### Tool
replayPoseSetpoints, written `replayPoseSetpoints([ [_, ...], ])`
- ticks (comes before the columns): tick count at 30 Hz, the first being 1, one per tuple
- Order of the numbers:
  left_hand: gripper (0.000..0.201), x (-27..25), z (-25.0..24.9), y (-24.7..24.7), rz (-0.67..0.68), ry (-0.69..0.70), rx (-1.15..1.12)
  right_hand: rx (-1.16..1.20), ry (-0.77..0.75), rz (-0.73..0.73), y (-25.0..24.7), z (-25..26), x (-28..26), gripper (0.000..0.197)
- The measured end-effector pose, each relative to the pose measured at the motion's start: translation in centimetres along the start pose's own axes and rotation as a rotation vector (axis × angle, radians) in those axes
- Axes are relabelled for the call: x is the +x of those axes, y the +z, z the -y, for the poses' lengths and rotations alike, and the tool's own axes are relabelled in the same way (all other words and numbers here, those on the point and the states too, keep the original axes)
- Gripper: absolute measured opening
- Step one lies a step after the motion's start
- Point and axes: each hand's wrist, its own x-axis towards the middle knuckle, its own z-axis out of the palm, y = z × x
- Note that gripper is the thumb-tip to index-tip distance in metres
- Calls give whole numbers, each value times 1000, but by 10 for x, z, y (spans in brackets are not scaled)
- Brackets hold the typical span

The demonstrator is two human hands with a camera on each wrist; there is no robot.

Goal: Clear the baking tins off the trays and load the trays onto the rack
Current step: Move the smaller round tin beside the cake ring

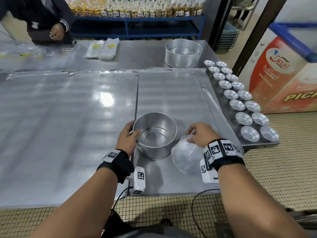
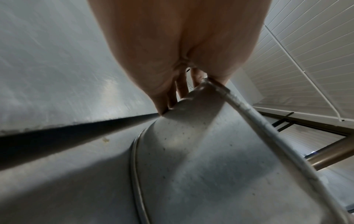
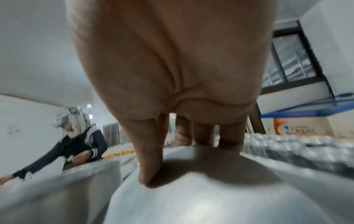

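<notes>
Two flat metal trays lie side by side on the steel table, a left tray [image 1: 68, 126] and a right tray [image 1: 171, 93]. A round straight-walled baking tin [image 1: 155, 136] stands on the right tray near its front. My left hand [image 1: 133, 130] grips this tin's left rim, thumb inside and fingers outside; in the left wrist view the hand [image 2: 172, 94] sits on the tin wall [image 2: 191, 166]. My right hand [image 1: 193, 134] holds an upturned bowl-shaped tin [image 1: 185, 153], blurred, just right of the round tin. In the right wrist view the thumb [image 3: 149, 174] presses on the bowl-shaped tin [image 3: 191, 197].
Several small tins [image 1: 240, 100] stand in two rows along the table's right edge. A bigger round tin [image 1: 183, 53] sits at the back. Plastic bags [image 1: 103, 48] and another person [image 1: 42, 19] are at the far side. Printed boxes [image 1: 283, 74] stand on the right.
</notes>
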Motion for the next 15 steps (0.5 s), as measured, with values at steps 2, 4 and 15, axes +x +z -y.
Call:
replayPoseSetpoints([
  [2,45,1,0,1,-14,6,4,-1,-19,-75,-16,6,5,22],
  [4,41,2,1,2,-26,11,5,-8,-16,-186,-29,12,8,23],
  [15,37,4,3,0,-40,10,69,579,-135,-769,-36,60,6,9],
])
